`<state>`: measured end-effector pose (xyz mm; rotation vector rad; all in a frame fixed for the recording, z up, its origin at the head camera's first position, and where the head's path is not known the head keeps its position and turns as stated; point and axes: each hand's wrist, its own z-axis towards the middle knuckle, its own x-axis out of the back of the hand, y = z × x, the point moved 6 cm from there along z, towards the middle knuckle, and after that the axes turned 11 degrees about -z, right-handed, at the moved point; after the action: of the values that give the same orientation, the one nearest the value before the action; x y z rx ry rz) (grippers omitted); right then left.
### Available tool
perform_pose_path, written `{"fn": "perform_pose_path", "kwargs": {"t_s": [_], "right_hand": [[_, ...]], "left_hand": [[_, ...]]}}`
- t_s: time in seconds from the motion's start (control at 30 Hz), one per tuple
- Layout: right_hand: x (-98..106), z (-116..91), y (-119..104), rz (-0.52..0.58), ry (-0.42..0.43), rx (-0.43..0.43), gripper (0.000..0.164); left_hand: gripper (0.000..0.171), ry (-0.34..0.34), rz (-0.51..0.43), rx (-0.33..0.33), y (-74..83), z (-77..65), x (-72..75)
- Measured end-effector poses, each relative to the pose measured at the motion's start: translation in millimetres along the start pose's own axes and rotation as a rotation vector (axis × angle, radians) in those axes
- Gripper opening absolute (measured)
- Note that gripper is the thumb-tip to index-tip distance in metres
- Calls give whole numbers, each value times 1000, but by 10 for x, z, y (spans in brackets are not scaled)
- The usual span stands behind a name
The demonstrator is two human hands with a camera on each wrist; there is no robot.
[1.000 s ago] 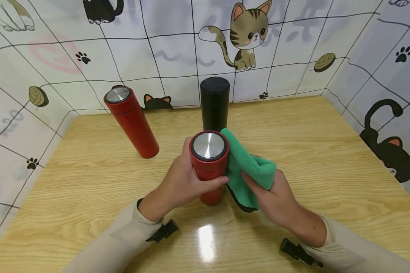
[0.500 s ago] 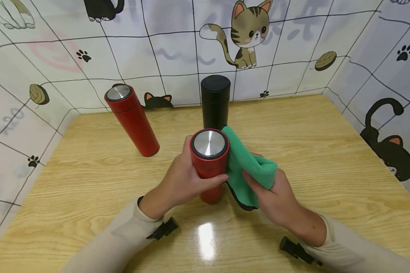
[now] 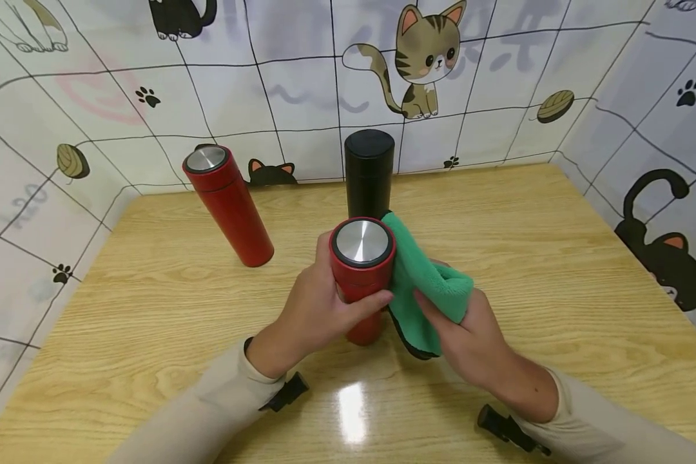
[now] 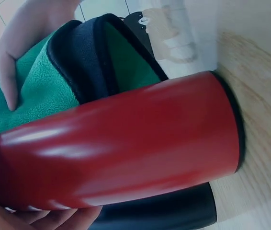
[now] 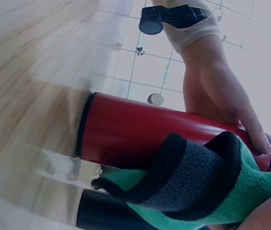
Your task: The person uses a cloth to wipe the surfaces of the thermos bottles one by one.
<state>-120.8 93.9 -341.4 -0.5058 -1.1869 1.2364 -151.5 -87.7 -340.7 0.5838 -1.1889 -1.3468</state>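
My left hand (image 3: 319,309) grips a red thermos bottle (image 3: 364,283) with a silver-topped lid, its thumb across the front just below the lid. In the left wrist view the same red thermos (image 4: 121,148) shows a dark base ring near the wooden surface. Whether the base touches the table is hard to tell. My right hand (image 3: 470,341) holds a folded green cloth (image 3: 423,277) against the thermos's right side. The cloth (image 5: 193,177) has a dark grey reverse and black edging, seen in the right wrist view.
Behind the held thermos stands a black thermos (image 3: 369,171), partly hidden by it and the cloth. A second red thermos (image 3: 229,206) stands at the back left of the wooden table (image 3: 151,322). Cat-patterned walls (image 3: 301,96) enclose the back and sides.
The left hand and red thermos have shifted slightly to the right, and the cloth's upper corner sits a little higher. The grips look the same; the other bottles stay in place.
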Motion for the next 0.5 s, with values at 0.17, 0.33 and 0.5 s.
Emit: {"fn": "perform_pose_path", "kwargs": {"t_s": [0.17,0.33,0.5], "right_hand": [[58,-10,-77,73,51,78,50],[63,-13,-84,82,34,99,53],[36,-18,-2,-41,-11,-16,48]], "left_hand": [[74,-38,77,-19,45,-16,-10],[81,-87,63,-68,71,-8,-16],[90,-58,49,-191,118,-23,22]]}}
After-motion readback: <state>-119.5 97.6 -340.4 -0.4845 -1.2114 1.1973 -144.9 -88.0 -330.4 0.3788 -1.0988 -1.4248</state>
